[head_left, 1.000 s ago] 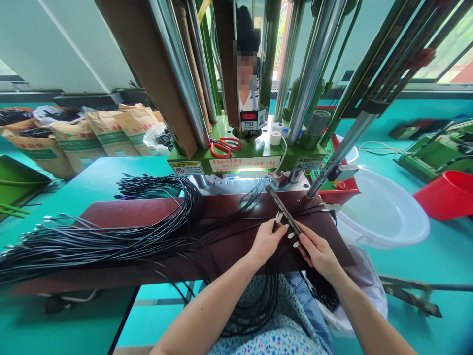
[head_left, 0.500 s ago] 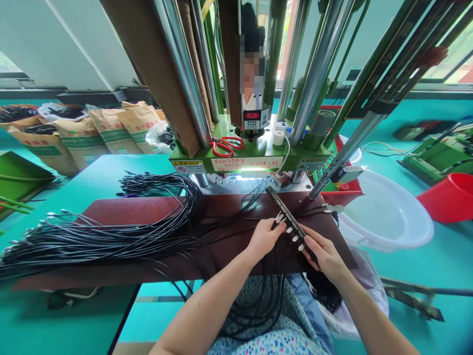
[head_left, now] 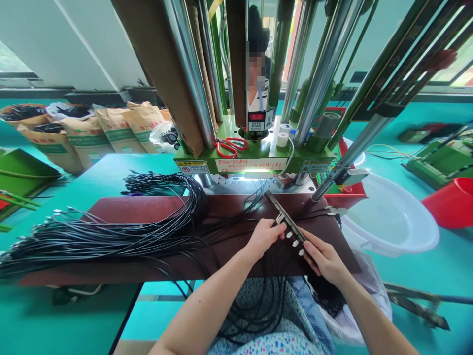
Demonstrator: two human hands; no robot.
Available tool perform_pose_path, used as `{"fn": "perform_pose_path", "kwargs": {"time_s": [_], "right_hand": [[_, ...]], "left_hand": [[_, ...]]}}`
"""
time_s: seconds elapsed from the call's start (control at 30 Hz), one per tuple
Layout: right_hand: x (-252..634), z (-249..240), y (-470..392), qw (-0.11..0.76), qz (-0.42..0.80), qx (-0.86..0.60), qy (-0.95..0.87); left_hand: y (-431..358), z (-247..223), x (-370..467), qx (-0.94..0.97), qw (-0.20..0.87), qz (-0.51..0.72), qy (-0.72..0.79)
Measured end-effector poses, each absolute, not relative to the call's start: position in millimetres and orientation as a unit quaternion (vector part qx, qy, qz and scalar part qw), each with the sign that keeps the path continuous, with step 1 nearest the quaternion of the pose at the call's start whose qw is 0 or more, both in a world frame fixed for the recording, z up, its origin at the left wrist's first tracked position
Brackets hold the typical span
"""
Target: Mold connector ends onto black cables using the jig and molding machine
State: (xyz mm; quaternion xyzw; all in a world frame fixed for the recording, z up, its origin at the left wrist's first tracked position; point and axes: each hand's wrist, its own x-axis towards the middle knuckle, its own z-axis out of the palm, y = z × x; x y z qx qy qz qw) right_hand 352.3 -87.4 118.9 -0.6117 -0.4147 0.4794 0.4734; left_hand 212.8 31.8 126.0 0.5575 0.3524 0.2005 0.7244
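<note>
My right hand (head_left: 324, 255) is closed around the lower end of a long dark metal bar (head_left: 284, 212), which slants over the brown board (head_left: 236, 254). Several white cable connectors (head_left: 295, 243) stick out along the bar's near edge. At the bar's middle, my left hand (head_left: 266, 237) pinches a black cable with a light-coloured end, thumb and fingers together; part of its grip is hidden. Black cables (head_left: 264, 296) hang below the hands over my lap. To the left, a thick bundle of black cables (head_left: 121, 241) lies across the board.
A green press (head_left: 203, 155) with steel columns stands just beyond the board, red-handled scissors (head_left: 232, 147) on its plate. A white tub (head_left: 391, 217) and a red bucket (head_left: 451, 202) are at right. Paper sacks (head_left: 88, 135) stand at back left.
The view has shifted slightly, so the press and board appear a little farther right. Both hands keep their grips, and the bar has barely moved.
</note>
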Motion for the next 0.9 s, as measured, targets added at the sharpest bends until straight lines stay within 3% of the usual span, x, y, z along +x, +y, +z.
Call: {"fn": "perform_pose_path", "kwargs": {"time_s": [0.2, 0.47, 0.9], "right_hand": [[352.1, 116.8, -89.4, 0.526, 0.475, -0.615, -0.345], [351.9, 121.9, -88.9, 0.511, 0.485, -0.604, -0.373], [351.0, 118.9, -89.8, 0.450, 0.467, -0.629, -0.429]], "left_hand": [[29.4, 121.9, 215.9, 0.499, 0.712, 0.336, 0.363], [33.4, 127.6, 210.7, 0.439, 0.777, 0.280, 0.354], [33.4, 120.7, 209.9, 0.449, 0.759, 0.290, 0.371]]}}
